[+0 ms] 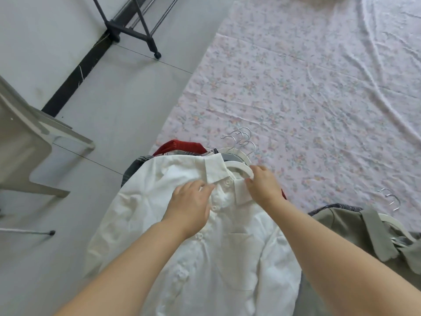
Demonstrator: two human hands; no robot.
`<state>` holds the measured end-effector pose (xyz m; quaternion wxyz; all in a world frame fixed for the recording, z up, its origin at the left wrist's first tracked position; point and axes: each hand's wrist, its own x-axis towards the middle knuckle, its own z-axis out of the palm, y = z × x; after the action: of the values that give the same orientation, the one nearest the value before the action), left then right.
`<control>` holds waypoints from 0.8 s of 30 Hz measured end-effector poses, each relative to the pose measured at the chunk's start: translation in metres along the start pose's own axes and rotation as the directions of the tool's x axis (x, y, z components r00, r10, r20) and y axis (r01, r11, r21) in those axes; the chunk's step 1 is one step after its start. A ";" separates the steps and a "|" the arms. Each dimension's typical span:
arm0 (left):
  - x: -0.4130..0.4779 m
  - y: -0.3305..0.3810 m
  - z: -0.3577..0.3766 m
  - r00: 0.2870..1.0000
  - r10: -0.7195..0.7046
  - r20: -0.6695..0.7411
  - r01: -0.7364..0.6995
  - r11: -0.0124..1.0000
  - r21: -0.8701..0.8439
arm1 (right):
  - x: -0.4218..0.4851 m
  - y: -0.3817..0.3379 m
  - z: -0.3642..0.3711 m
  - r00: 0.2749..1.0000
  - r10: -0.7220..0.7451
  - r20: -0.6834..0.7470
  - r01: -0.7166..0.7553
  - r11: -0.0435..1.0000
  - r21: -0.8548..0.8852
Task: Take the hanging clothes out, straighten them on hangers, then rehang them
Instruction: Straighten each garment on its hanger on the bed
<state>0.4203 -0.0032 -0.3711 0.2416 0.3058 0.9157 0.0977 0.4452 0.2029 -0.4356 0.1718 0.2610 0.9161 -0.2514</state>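
Observation:
A white button shirt [159,208] lies on top of a pile of clothes on hangers, collar pointing away from me. My left hand [190,205] rests on the shirt front by the placket, its fingertips on the left collar flap. My right hand [262,184] pinches the right collar flap beside the white hanger [245,168] inside the neck. Several metal hooks [242,140] stick out beyond the collar. Under the shirt show a red garment [180,145] and a dark one [134,166].
A flowered sheet [307,87] covers the floor ahead and right. An olive-grey garment [355,231] on white hangers with hooks [391,200] lies at my right. The black wheeled clothes rack base [136,30] stands far left. A grey plastic chair [25,142] stands left.

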 end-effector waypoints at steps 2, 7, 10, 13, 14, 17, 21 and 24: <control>0.002 -0.011 0.008 1.000 0.018 0.007 -0.018 1.000 0.003 | 0.014 -0.002 0.013 1.000 0.028 -0.010 -0.029 0.998 -0.047; 0.000 -0.025 0.022 0.999 0.034 0.020 -0.033 0.999 -0.010 | 0.025 -0.004 0.030 0.988 0.102 -0.115 -0.113 0.990 -0.090; -0.001 -0.026 0.018 0.999 0.044 -0.024 -0.045 0.998 -0.033 | 0.012 -0.007 0.025 0.977 0.110 -0.182 -0.109 0.994 0.014; -0.002 -0.020 0.003 0.995 0.028 -0.098 -0.036 0.996 -0.082 | -0.019 -0.015 0.008 0.951 0.063 -0.302 -0.043 0.996 0.072; -0.003 -0.016 -0.004 0.992 0.027 -0.120 -0.039 0.995 -0.096 | -0.034 -0.019 -0.001 0.933 0.038 -0.359 -0.012 0.997 0.076; -0.006 0.000 -0.029 0.979 0.071 -0.191 -0.092 0.991 -0.102 | -0.085 -0.032 -0.029 0.860 -0.104 -0.500 0.151 0.987 0.054; -0.016 0.026 -0.056 0.961 0.192 -0.200 -0.200 0.980 -0.019 | -0.149 -0.039 -0.062 0.768 -0.180 -0.615 0.242 0.970 0.018; -0.036 0.045 -0.072 0.927 0.310 -0.212 -0.318 0.948 -0.003 | -0.192 -0.038 -0.084 0.712 -0.160 -0.683 0.258 0.965 0.043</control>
<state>0.4323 0.0083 -0.2807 0.1310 0.4319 0.8733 0.1834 0.5626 0.1453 -0.2676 -0.2193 0.2397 0.9200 -0.2191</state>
